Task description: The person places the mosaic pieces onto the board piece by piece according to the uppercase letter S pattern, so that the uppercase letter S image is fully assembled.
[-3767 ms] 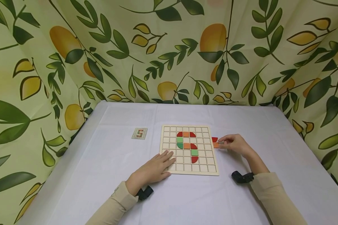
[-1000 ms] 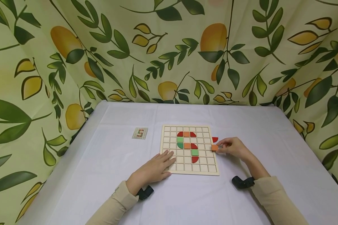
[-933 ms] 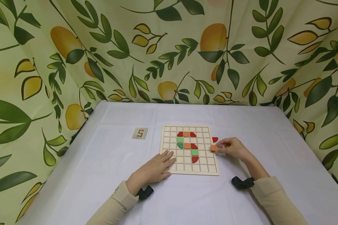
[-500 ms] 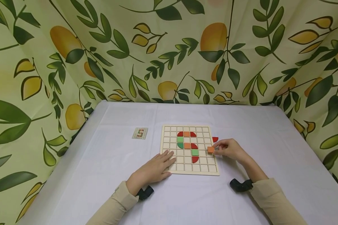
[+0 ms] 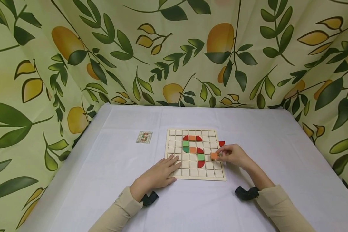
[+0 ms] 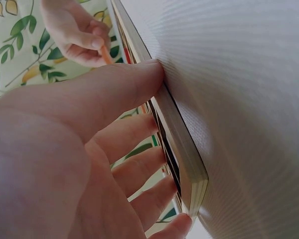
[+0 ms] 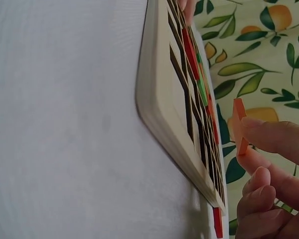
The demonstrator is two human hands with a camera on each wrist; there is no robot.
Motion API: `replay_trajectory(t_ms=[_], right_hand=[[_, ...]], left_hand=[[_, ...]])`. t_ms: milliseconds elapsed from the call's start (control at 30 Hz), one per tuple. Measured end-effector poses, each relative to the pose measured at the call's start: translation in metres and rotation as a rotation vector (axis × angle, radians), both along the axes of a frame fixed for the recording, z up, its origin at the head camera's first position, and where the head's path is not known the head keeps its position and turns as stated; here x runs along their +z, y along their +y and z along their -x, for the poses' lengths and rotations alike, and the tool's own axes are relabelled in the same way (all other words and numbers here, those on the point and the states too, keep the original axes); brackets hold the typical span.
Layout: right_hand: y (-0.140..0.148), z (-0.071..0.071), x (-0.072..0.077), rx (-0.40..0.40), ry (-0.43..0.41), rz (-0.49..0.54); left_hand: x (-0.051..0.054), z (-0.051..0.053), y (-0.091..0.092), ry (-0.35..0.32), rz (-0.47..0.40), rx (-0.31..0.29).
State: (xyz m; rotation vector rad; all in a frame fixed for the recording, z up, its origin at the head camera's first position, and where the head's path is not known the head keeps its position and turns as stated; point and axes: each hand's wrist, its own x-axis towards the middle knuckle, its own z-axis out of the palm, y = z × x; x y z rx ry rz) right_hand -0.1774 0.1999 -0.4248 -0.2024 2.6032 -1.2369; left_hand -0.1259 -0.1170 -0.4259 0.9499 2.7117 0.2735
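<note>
A wooden grid board (image 5: 177, 174) lies on the white cloth, with red, orange and green tiles set in its cells in an S-like shape. My left hand (image 5: 158, 172) rests on the board's near left corner; its fingers are straight and spread, the thumb at the front edge. Between thumb and fingers my right hand (image 5: 234, 156) pinches an orange square tile (image 5: 214, 156), held above the board's right columns. In the right wrist view that orange tile (image 7: 239, 127) is tilted on edge, apart from the board. One red quarter-round tile (image 5: 221, 143) lies just off the board's right edge.
A small pattern card (image 5: 144, 137) showing an S on a grid lies left of the board. White cloth (image 5: 119, 129) covers the table. A leaf-print curtain (image 5: 174, 64) hangs behind and at the sides. Black wrist cameras (image 5: 246, 193) sit at both wrists.
My right hand has picked up the orange tile from beside the board's right edge and carried it left, over the board. The left hand has stayed in place.
</note>
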Motion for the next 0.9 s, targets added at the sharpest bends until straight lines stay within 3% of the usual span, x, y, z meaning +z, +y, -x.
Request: replay_trajectory(t_ms=[600, 900], right_hand=[[-0.017, -0.006, -0.001, 0.068, 0.003, 0.045], [-0.024, -0.009, -0.003, 0.059, -0.006, 0.025]], left_hand=[[0.003, -0.001, 0.0, 0.012, 0.005, -0.005], [0.0, 0.0, 0.0, 0.012, 0.011, -0.006]])
